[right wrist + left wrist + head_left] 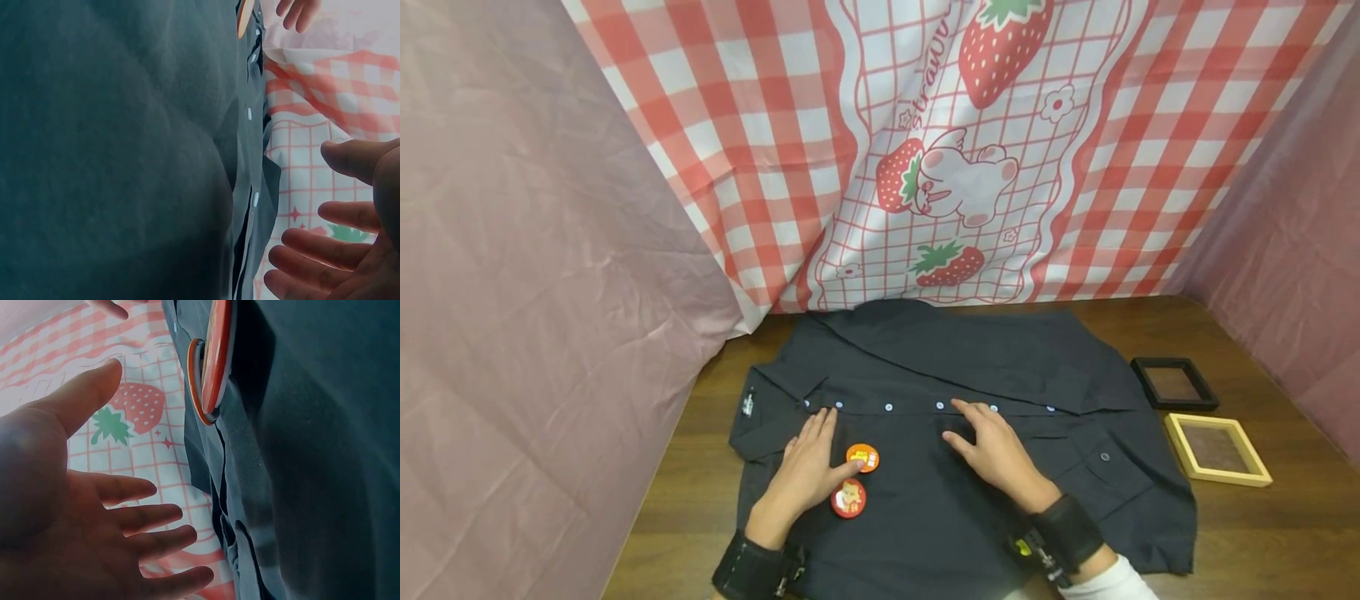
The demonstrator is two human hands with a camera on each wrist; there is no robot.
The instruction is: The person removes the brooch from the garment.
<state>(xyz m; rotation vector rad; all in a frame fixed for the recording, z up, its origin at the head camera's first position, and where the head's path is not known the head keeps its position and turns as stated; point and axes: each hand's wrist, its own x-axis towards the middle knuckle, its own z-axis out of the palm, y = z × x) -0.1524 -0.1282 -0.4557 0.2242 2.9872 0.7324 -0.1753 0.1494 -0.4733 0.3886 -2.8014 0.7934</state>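
Observation:
A dark shirt (925, 492) lies spread on the table, its collar (767, 408) to the left and its row of pale buttons running across the middle. Two round badges are on it, an orange one (867, 454) and a red one (848, 498). My left hand (808, 467) is over the shirt near the collar, fingers straight, with the thumb overlapping the orange badge in the head view. Over the shirt's middle, my right hand (996, 450) has its fingers extended close to the button row. Both wrist views show the palms with nothing held.
To the right of the shirt, a black square frame (1174, 383) and a light yellow frame (1219, 450) lie on the wooden table (1292, 525). A red-checked strawberry cloth (947, 192) hangs behind, and pink cloth (550, 292) hangs at both sides.

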